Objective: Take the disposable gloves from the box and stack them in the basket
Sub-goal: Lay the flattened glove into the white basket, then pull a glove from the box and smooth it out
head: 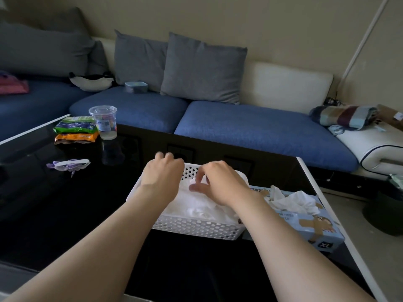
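Left hand is curling its fingers over the far-left corner of the basket. The fingertips are hiding behind the knuckles, so can't tell if it's gripping anything. Both hands are blocking most of the basket's far rim, and the right forearm is covering its right end plus part of the box top. Box print is reading "XL" only, the rest is too blurry. A dark bin is getting cut off at the right edge.

The white perforated basket is sitting on the glossy black table w/ the box just beside it on the right. More gloves are poking, crumpled, out of the box opening. At the table's far left a clear lidded cup is standing next to a green pkt and an orange pkt. A purple-white item is lying nearer. A blue sofa w/ grey cushions is running behind.

Right hand is pinching white glove material btwn thumb and forefinger, other fingers bending. The gloves are lying piled inside the basket, under both hands.
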Motion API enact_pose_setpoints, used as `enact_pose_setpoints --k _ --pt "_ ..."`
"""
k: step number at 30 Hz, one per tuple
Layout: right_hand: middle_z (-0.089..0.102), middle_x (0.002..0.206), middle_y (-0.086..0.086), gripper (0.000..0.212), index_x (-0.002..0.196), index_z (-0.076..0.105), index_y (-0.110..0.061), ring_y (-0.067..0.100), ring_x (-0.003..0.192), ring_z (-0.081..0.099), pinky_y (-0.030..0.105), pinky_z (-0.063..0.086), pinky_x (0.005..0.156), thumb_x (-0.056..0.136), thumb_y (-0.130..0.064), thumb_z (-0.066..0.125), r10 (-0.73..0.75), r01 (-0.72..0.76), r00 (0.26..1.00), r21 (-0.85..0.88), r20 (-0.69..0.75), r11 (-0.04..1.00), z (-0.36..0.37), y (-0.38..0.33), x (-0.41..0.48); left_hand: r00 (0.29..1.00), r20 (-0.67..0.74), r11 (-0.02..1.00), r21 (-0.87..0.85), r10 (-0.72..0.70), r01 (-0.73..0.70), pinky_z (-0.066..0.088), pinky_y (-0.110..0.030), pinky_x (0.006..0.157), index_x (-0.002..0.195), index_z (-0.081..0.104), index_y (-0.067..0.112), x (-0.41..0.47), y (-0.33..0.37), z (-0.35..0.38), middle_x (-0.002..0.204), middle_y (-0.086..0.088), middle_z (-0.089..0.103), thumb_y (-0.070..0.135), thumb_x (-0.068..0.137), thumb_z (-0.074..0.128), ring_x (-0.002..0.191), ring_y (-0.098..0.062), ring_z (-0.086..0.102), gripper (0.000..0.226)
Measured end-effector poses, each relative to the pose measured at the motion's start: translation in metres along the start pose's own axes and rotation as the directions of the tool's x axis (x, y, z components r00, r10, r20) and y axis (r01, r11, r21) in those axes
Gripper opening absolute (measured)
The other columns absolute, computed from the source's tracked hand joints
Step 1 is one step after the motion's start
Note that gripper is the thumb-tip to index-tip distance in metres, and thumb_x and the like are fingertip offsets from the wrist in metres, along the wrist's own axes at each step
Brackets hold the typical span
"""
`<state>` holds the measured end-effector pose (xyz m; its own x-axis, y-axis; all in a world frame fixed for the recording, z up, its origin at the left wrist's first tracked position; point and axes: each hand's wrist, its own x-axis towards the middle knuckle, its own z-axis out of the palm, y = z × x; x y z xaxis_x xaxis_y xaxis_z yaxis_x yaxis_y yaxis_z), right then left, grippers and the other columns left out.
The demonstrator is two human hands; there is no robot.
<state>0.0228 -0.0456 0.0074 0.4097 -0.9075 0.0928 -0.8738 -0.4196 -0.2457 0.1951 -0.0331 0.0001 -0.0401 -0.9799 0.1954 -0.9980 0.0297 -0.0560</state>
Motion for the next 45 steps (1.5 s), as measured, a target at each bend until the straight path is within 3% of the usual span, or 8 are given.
enact_pose_setpoints --k 5,12,20,24,27,36,39,45 --pt "0.054 0.14 0.003 0.073 0.152 0.045 -0.027 0.025 0.114 0.059 0.04 0.05 0.089 0.094 -0.06 0.072 0.18 -0.133 0.862 -0.132 0.473 0.982 -0.01 0.001 -0.016 0.922 0.386 0.965 -0.251 0.032 0.072 0.054 -0.041 0.097 0.119 0.064 0.02 -0.007 -0.003 0.007 0.124 -0.003 0.061 0.036 0.097 0.071 0.107 -0.025 0.061 0.028" --pt "0.047 0.145 0.007 0.073 0.155 0.035 -0.032 0.027 0.11 0.054 0.043 0.054 0.093 0.097 -0.047 0.075 0.194 -0.172 0.858 -0.09 0.477 0.981 -0.004 0.003 -0.026 0.874 0.485 0.963 -0.25 0.033 0.103 0.048 -0.04 0.103 0.134 0.054 0.021 -0.012 -0.001 0.006 0.132 -0.002 0.056 0.045 0.091 0.078 0.114 -0.024 0.056 0.055" --pt "0.062 0.128 0.006 0.049 0.138 0.063 -0.027 0.022 0.103 0.064 0.044 0.057 0.093 0.101 -0.059 0.062 0.16 -0.179 0.965 0.076 0.21 0.981 -0.022 0.009 -0.04 0.954 0.298 0.981 -0.19 0.028 0.03 0.049 -0.032 0.073 0.108 0.061 0.021 -0.011 0.015 -0.01 0.107 0.003 0.057 0.032 0.095 0.067 0.093 -0.019 0.058 0.017" --pt "0.067 0.113 0.001 0.016 0.118 0.071 -0.03 0.02 0.094 0.067 0.045 0.061 0.084 0.104 -0.033 0.065 0.238 -0.227 0.97 0.148 -0.057 0.962 -0.034 0.028 -0.054 0.98 0.189 0.941 -0.337 0.06 0.008 0.06 -0.038 0.071 0.093 0.065 0.02 -0.011 0.04 -0.018 0.091 0.002 0.066 0.032 0.095 0.061 0.081 -0.018 0.065 0.013" --pt "0.068 0.116 -0.002 0.029 0.112 0.073 -0.029 0.02 0.102 0.065 0.044 0.061 0.086 0.096 -0.006 0.066 0.328 -0.316 0.926 0.096 -0.186 0.944 -0.045 0.046 -0.069 0.984 0.13 0.91 -0.41 0.123 -0.06 0.06 -0.034 0.069 0.095 0.066 0.021 -0.015 0.061 -0.022 0.091 0.004 0.068 0.034 0.097 0.059 0.079 -0.016 0.065 0.015" --pt "0.07 0.112 0.001 0.035 0.118 0.069 -0.029 0.028 0.115 0.062 0.045 0.046 0.102 0.09 -0.008 0.075 0.525 -0.543 0.839 -0.168 -0.142 0.823 -0.057 0.109 -0.111 0.855 0.023 0.744 -0.505 0.518 -0.437 0.042 -0.034 0.106 0.12 0.065 0.032 -0.024 0.113 -0.021 0.131 0.007 0.051 0.049 0.097 0.065 0.124 -0.013 0.046 0.028" --pt "0.072 0.1 -0.007 0.018 0.095 0.075 -0.033 0.023 0.103 0.066 0.044 0.047 0.097 0.095 -0.015 0.072 0.488 -0.515 0.85 -0.114 -0.198 0.85 -0.057 0.121 -0.116 0.829 0.066 0.745 -0.482 0.556 -0.461 0.036 -0.042 0.115 0.131 0.062 0.033 -0.023 0.126 -0.017 0.142 0.01 0.048 0.054 0.095 0.065 0.137 -0.015 0.039 0.042" --pt "0.068 0.088 -0.01 0.028 0.078 0.069 -0.026 0.016 0.084 0.063 0.039 0.056 0.078 0.098 -0.01 0.059 0.395 -0.415 0.886 -0.033 -0.241 0.909 -0.055 0.13 -0.12 0.81 0.136 0.775 -0.415 0.571 -0.476 0.025 -0.047 0.119 0.139 0.057 0.034 -0.021 0.144 -0.014 0.153 0.012 0.046 0.052 0.093 0.065 0.148 -0.016 0.025 0.051"
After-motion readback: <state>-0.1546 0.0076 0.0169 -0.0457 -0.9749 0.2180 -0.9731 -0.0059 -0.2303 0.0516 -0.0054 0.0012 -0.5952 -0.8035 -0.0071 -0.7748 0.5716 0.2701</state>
